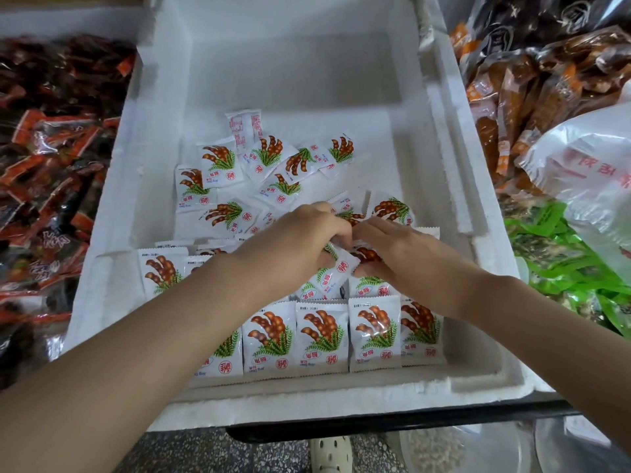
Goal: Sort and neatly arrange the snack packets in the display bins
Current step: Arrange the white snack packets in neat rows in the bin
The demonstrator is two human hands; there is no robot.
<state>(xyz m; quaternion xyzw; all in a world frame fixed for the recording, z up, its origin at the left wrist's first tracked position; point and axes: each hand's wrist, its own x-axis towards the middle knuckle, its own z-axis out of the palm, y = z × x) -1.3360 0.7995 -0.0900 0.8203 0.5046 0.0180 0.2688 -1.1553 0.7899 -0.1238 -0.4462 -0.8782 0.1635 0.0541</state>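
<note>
Left hand (300, 238) and right hand (406, 254) meeting over the middle of the white foam bin (454, 186), both sets of fingers curled on one tilted snack packet (338, 273), neat row of packets (322, 336) standing along the near wall, loose packets (259, 165) scattered behind, red-wrapped snacks (51, 165) heaped to the left.

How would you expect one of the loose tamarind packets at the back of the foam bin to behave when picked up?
Probably light: the loose tamarind packets are small and lie heaped without flattening each other. Likely pliable yet plump, since the front row stands upright. The glossy film may be slippery, so pinch a crimped edge.
</note>
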